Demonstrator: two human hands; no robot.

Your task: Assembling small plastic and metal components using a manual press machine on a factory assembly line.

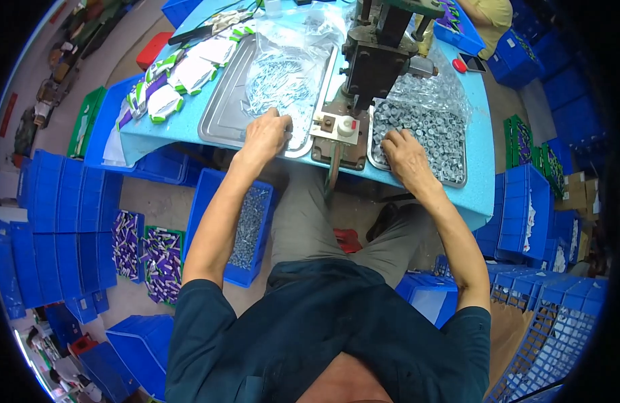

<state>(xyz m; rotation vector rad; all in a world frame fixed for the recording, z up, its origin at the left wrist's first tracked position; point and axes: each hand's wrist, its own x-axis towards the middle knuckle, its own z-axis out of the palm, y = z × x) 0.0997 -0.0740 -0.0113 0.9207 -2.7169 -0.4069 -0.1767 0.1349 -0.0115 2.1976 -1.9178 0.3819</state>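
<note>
My left hand (266, 136) is at the near edge of a metal tray (219, 101), its fingers curled down beside a heap of thin silvery pins (276, 84) in a clear plastic bag. Whatever its fingertips pinch is hidden. My right hand (409, 156) reaches into a second tray (466, 164) filled with small grey ring-like parts (431, 131). Its fingers bend down among the parts, and I cannot make out what they grip. Between the two trays stands a dark bench press (377, 67), with a pale fixture block (337, 127) on its base.
White, green and purple packets (165, 101) lie on the table's left side. A phone (472, 62) and a red round cap (459, 66) are at the far right. Below the table, a blue bin (259, 258) holds grey parts. Blue crates (74, 228) stack at the left; another person (491, 20) sits across.
</note>
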